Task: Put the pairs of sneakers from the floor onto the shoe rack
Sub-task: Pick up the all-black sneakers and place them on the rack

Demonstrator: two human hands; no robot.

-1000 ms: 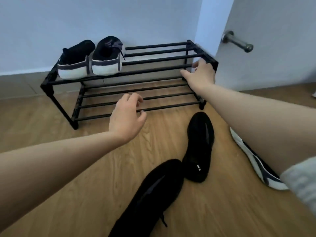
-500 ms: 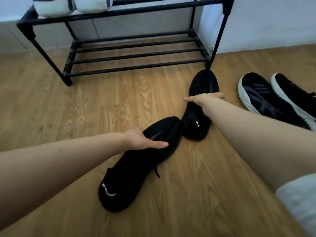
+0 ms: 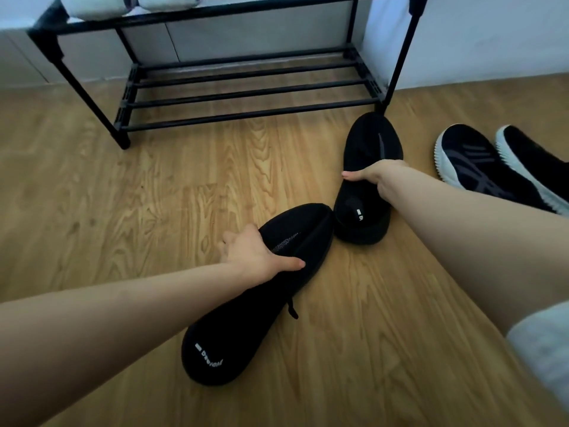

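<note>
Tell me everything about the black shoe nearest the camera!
The nearest black sneaker is all black, soft and knit-looking, with small white lettering near its heel end. It lies on the wooden floor, toe pointing toward the other black sneaker and almost touching its heel. The left hand grips its middle, thumb across the top.

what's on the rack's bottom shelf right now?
Nothing: the bottom shelf shows bare bars with floor visible through them. On the top shelf, only the white heels of a pair of sneakers show; the rest of that shelf is cut off by the frame.
</note>
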